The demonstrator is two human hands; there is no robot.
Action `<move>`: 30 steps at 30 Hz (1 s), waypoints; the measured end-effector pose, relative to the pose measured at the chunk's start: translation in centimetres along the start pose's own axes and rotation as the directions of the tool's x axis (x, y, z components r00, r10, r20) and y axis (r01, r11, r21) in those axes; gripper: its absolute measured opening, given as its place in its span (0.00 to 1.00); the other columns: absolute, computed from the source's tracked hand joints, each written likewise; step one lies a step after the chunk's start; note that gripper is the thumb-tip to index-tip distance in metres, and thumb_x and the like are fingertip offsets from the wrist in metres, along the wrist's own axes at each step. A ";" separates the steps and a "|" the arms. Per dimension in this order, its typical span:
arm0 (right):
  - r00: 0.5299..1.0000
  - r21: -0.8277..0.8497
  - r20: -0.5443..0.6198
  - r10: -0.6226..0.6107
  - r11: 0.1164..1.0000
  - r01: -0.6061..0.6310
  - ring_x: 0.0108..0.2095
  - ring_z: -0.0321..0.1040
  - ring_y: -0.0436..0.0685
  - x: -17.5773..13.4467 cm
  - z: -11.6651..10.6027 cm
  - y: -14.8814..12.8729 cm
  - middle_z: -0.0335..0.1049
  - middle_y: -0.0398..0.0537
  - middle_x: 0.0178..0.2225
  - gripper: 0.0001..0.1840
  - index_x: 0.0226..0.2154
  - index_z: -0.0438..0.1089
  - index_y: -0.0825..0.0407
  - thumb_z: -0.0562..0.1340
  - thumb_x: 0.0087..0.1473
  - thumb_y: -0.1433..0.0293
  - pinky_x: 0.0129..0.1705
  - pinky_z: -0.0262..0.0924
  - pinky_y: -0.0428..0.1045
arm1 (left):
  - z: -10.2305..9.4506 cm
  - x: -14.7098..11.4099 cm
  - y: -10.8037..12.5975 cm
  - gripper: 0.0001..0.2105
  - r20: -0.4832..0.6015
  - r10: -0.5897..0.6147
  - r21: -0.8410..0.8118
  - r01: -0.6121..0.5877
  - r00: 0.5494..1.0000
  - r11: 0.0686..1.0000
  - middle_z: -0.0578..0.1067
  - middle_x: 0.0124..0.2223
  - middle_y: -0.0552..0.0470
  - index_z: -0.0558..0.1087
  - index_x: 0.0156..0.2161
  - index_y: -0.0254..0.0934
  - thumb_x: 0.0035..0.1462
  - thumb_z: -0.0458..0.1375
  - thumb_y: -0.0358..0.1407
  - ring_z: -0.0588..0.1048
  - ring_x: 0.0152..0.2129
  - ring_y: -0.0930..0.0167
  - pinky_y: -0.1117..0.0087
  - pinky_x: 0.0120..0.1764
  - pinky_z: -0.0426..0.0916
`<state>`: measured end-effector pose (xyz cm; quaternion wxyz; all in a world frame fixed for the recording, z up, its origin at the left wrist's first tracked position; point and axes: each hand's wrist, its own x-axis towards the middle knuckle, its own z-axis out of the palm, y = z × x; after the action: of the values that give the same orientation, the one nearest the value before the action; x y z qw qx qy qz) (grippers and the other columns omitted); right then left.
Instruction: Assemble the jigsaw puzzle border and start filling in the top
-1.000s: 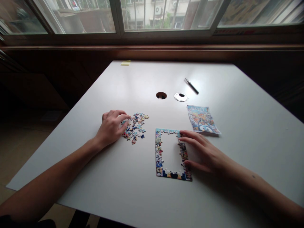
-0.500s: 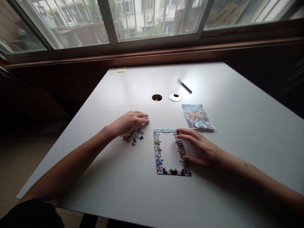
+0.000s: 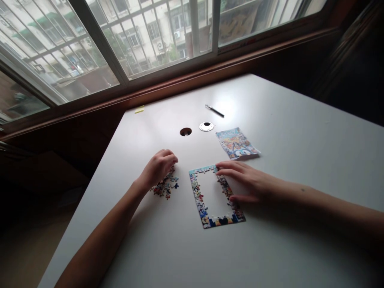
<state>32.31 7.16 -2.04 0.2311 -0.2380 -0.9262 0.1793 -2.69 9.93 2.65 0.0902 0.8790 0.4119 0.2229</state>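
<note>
My left hand (image 3: pixel 160 166) is over the far side of a small heap of loose jigsaw puzzle pieces (image 3: pixel 165 186). Its fingers are curled together, and whatever they pinch is hidden. Right of the heap lies a rectangular puzzle border (image 3: pixel 197 195), joined along all four sides around a bare middle. My right hand (image 3: pixel 244 180) rests at the border's right side, fingers spread, with fingertips touching its top right corner and right edge. Beyond that hand lies a colourful picture sheet (image 3: pixel 237 143), slightly curled at its near edge.
A dark pen (image 3: pixel 215 110) lies farther back on the white table (image 3: pixel 144 244). In front of it are a round cable hole (image 3: pixel 185 132) and its silver cover ring (image 3: pixel 207 127). A yellow sticky note (image 3: pixel 139 109) is at the far left corner, below the window.
My left hand's fingers have drawn in from stretched out to curled, over the pieces. My right hand stays at the border. The camera view has tilted and turned.
</note>
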 end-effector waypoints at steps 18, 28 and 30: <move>0.987 0.196 -0.158 -0.034 0.979 0.065 0.31 0.69 0.49 10.3 -0.5 -4.0 0.73 0.47 0.33 0.05 0.36 0.73 0.54 0.66 0.57 0.69 0.33 0.63 0.46 | 2.3 -0.5 6.5 0.09 0.108 -0.448 -0.837 0.324 0.888 0.441 0.79 0.31 0.49 0.77 0.35 0.35 0.51 0.69 0.37 0.79 0.28 0.69 0.67 0.33 0.76; 0.986 0.157 -0.168 0.001 0.987 0.026 0.36 0.70 0.52 8.8 0.2 -3.6 0.73 0.49 0.39 0.08 0.42 0.72 0.54 0.64 0.57 0.73 0.38 0.65 0.49 | 1.8 -0.4 5.8 0.06 0.073 -0.406 -0.728 0.327 0.911 0.602 0.79 0.35 0.48 0.77 0.38 0.34 0.55 0.64 0.32 0.78 0.32 0.70 0.69 0.37 0.74; 0.982 0.122 -0.186 0.019 0.993 0.004 0.36 0.69 0.53 8.8 0.2 -3.4 0.72 0.49 0.39 0.09 0.41 0.71 0.54 0.64 0.56 0.72 0.39 0.64 0.50 | 0.8 -0.3 4.8 0.05 0.039 -0.369 -0.570 0.324 0.929 0.755 0.80 0.36 0.48 0.78 0.38 0.34 0.56 0.62 0.31 0.77 0.34 0.70 0.68 0.39 0.73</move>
<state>24.12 8.97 2.34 0.3302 -0.2427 -0.8869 0.2131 0.82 6.61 3.53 0.3713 0.7113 0.4853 0.3475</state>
